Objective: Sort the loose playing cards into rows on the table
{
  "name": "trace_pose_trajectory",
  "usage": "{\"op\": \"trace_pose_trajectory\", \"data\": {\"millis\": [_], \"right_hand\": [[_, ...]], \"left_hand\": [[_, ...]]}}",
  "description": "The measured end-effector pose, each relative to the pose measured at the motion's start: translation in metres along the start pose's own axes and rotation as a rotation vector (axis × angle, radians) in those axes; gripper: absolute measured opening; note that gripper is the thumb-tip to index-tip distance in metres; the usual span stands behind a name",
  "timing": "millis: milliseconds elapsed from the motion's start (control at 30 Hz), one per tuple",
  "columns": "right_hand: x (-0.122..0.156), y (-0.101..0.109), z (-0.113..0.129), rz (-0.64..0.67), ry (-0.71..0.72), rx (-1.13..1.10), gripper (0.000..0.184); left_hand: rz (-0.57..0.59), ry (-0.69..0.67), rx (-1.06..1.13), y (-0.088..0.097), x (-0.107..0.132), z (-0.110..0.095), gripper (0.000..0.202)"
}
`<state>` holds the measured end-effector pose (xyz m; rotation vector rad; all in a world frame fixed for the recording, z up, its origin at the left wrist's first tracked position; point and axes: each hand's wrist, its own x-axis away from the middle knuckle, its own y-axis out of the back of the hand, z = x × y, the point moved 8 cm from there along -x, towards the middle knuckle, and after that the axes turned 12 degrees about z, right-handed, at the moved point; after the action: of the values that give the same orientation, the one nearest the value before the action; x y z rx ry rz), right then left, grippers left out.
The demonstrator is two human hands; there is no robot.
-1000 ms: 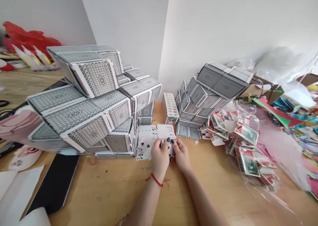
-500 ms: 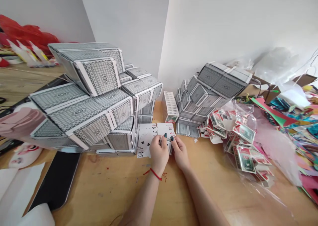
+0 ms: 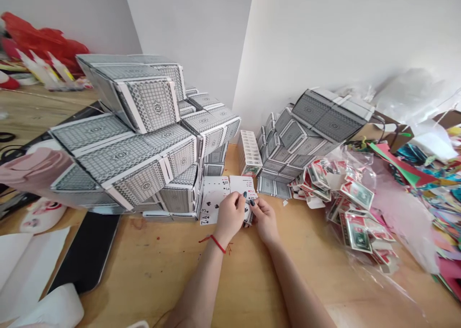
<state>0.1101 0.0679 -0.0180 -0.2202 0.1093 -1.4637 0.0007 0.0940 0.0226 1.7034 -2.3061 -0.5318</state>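
Note:
Both hands meet over playing cards at the table's middle. My left hand (image 3: 231, 215), with a red string at the wrist, is closed with thumb and fingers pinched at the near edge of the cards. My right hand (image 3: 265, 218) is closed around the right side of a few playing cards (image 3: 248, 214), its thumb on top. The fingers hide most of these cards. Face-up cards (image 3: 212, 198) lie spread to the left, a 3 of spades among them. Another group of face-up cards (image 3: 239, 184) lies just beyond the hands.
A tall stack of blocks covered with grey card backs (image 3: 144, 150) rises on the left. A smaller similar stack (image 3: 302, 131) stands right, beside an upright row of cards (image 3: 249, 150). Empty card boxes (image 3: 355, 232) lie in clear plastic. A black slab (image 3: 86, 251) lies at left.
My left hand has turned and shifted slightly, its thumb now nearer the right thumb. The right hand stays at the cards. The whole view has shifted a little.

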Motion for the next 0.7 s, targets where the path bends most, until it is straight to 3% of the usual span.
{"op": "trace_pose_trajectory", "data": {"millis": [167, 333, 433, 700], "right_hand": [[0.0, -0.002, -0.003, 0.0, -0.025, -0.09, 0.026], [-0.003, -0.005, -0.001, 0.018, 0.001, -0.039, 0.022], [-0.003, -0.007, -0.001, 0.036, -0.001, 0.009, 0.026], [-0.001, -0.014, 0.006, 0.101, 0.004, 0.032, 0.032]], "left_hand": [[0.055, -0.074, -0.05, -0.001, 0.001, -0.008, 0.02], [-0.109, -0.063, -0.119, 0.013, 0.002, -0.008, 0.022], [-0.15, -0.057, -0.122, 0.018, 0.002, -0.005, 0.023], [-0.1, 0.018, -0.02, 0.017, -0.001, 0.009, 0.022]]}}
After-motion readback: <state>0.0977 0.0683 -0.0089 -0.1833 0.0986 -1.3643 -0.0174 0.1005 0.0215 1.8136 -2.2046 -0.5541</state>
